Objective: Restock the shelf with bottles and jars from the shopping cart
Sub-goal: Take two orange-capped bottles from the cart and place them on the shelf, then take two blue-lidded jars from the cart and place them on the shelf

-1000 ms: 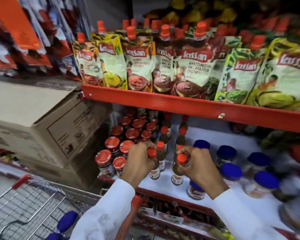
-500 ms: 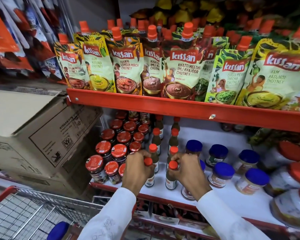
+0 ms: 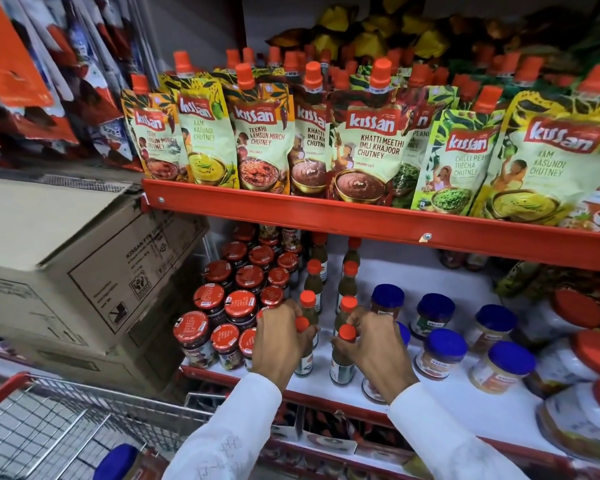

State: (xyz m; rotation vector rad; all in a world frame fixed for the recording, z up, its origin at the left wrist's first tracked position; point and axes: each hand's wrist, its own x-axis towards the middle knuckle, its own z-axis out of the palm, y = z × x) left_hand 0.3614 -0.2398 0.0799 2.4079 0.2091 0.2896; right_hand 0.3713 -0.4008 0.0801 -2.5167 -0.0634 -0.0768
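Observation:
Two slim sauce bottles with orange caps stand at the front of the white lower shelf [image 3: 465, 407]. My left hand [image 3: 279, 341] is closed around the neck of the left bottle [image 3: 303, 362]. My right hand [image 3: 374, 348] grips the neck of the right bottle [image 3: 342, 365]. Both bottles are upright with their bases on the shelf. Behind them run two rows of matching orange-capped bottles [image 3: 347, 282]. The wire shopping cart [image 3: 66, 427] is at the lower left, with a blue-lidded jar [image 3: 118, 462] inside it.
Red-lidded jars [image 3: 239, 303] crowd the shelf left of my hands, blue-lidded jars [image 3: 440, 355] stand to the right, and large orange-lidded jars [image 3: 589, 355] at far right. A red shelf lip [image 3: 361, 220] with chutney pouches [image 3: 364, 143] hangs above. Cardboard boxes [image 3: 66, 265] sit at left.
Both hands have lowered the two bottles toward the shelf front and now hold them standing there. My view has shifted slightly right and closer.

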